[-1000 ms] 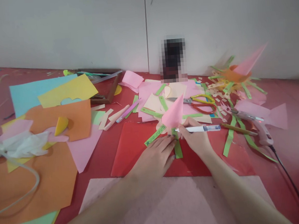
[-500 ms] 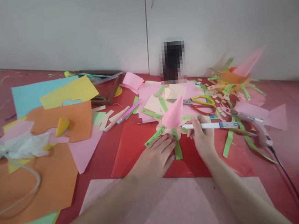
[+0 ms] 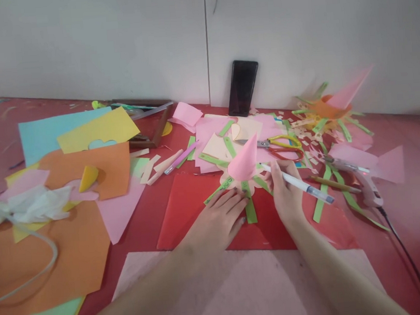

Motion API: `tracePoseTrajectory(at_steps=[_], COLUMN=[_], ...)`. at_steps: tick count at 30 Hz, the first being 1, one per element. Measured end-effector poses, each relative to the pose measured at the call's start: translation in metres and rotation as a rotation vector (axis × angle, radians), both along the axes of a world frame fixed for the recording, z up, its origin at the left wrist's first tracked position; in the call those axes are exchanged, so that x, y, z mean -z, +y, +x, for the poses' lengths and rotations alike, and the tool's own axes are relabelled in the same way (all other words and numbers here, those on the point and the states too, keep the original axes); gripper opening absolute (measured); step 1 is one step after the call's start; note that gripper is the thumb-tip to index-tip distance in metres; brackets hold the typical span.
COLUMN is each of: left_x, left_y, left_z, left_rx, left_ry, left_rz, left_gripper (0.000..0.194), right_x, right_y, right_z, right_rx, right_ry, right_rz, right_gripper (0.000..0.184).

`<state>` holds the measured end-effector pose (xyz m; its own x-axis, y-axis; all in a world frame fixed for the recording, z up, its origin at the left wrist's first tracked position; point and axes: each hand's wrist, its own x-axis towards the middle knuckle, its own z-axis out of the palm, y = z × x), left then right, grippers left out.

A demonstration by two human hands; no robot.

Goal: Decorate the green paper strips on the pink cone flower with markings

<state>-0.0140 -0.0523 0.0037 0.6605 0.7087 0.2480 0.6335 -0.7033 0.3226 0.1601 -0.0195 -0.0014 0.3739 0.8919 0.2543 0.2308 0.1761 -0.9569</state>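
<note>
A pink paper cone point(image 3: 243, 160) stands upright on a pale flower-shaped paper base with green paper strips point(image 3: 249, 208) spreading out from it. My left hand point(image 3: 222, 215) lies flat over the near strips, fingers stretched out, covering part of a strip that bears small black drawings. In my right hand point(image 3: 286, 190) is a white pen point(image 3: 299, 183), pinched with its tip by the green strip right of the cone. Beneath them is a shiny red sheet point(image 3: 185, 210). Scissors point(image 3: 278, 145) with yellow and red handles lie just behind the cone.
A phone point(image 3: 244, 88) leans against the wall. At right lie a glue gun point(image 3: 370, 188) with a cord and a finished-looking paper piece point(image 3: 333, 106) with a cone. Coloured paper sheets point(image 3: 83, 167) cover the left, near a brown tray point(image 3: 157, 132). A purple pen point(image 3: 181, 157) lies mid-table.
The pen has swung: its tip moved up and right to the strip right of the cone, while its back end dropped. My left hand stays almost in place.
</note>
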Motion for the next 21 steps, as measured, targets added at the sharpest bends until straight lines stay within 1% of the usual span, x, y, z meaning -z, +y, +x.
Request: tracePoseTrajectory(at_steps=[4, 7, 10, 13, 17, 21], left_x=[0.0012, 0.0009, 0.0004, 0.0, 0.0002, 0.0011], left_y=[0.0002, 0.0005, 0.0006, 0.0007, 0.001, 0.0013], left_z=[-0.0008, -0.0005, 0.0, 0.0, -0.0004, -0.0007], left_rx=[0.001, -0.006, -0.003, -0.008, -0.012, -0.024], left_ry=[0.018, 0.007, -0.002, -0.011, -0.006, 0.01], left_rz=[-0.008, -0.018, -0.024, -0.021, 0.005, 0.013], left_gripper=[0.035, 0.035, 0.035, 0.034, 0.032, 0.031], right_x=[-0.0011, -0.0015, 0.0009, 0.0043, 0.0055, 0.0047], right_y=[-0.0004, -0.0025, -0.0035, -0.0025, -0.0017, -0.0022], right_z=[0.0002, -0.001, -0.0008, 0.0013, 0.0029, 0.0018], right_rx=[0.051, 0.026, -0.028, -0.04, -0.038, -0.052], right_ry=[-0.098, -0.215, -0.384, -0.51, -0.597, -0.632], right_rz=[0.031, -0.007, -0.065, -0.061, -0.088, -0.091], right_gripper=[0.02, 0.023, 0.022, 0.022, 0.02, 0.021])
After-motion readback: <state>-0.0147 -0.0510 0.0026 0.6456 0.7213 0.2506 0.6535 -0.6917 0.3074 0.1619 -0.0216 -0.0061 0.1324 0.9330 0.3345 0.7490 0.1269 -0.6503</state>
